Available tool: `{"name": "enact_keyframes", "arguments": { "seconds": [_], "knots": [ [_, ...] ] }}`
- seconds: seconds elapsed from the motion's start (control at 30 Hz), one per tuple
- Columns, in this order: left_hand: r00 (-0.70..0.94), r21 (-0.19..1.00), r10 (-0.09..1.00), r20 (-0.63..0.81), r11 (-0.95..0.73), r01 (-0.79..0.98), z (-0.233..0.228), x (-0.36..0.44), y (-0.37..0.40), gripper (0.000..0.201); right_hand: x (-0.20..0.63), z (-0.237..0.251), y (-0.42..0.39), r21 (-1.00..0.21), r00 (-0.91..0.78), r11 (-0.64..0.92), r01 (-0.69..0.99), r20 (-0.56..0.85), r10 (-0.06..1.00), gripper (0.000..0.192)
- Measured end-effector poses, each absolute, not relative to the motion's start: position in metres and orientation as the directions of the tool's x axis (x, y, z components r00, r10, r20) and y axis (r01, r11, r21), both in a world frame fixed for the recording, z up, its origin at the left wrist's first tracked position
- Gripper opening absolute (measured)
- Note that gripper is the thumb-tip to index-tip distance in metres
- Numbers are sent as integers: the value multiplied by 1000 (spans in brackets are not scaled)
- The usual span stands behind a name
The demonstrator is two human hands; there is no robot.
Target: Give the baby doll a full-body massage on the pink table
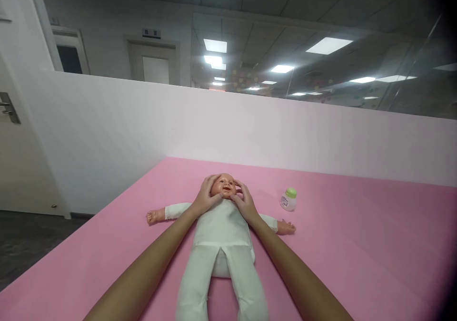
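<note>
A baby doll (223, 226) with a white cloth body lies on its back, its head pointing away from me and its arms spread out. My left hand (209, 193) cups the left side of the doll's head, thumb by the chin and fingers curving up along the temple. On the other side, my right hand (244, 201) holds the head the same way, its fingers curled beside the cheek. The doll's face shows between both hands, while the back of its head is hidden. My forearms pass over the doll's cloth arms.
A small clear bottle (288, 202) with a green cap stands to the right of the doll's head. The pink tabletop (342, 264) ends at a low white wall (250, 126) at the back. A door (24, 159) is at far left.
</note>
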State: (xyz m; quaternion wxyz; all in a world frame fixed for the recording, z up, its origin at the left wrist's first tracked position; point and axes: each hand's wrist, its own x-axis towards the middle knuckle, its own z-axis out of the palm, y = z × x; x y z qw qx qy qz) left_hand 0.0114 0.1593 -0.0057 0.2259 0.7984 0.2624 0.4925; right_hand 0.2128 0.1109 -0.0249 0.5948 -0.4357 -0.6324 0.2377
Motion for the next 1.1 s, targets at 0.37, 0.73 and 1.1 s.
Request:
{"name": "enact_keyframes", "arguments": {
  "seconds": [0.37,0.73,1.1],
  "knots": [
    [362,610,644,674,-761,219,-8,13,161,56,212,-25,113,-830,103,494,258,532,841,47],
    [331,608,667,668,-745,275,-8,16,160,65,211,-24,110,-823,97,500,270,540,836,54],
    [322,607,664,675,-748,269,-7,17,161,52,212,-24,110,-825,96,500,264,538,837,50]
  ]
}}
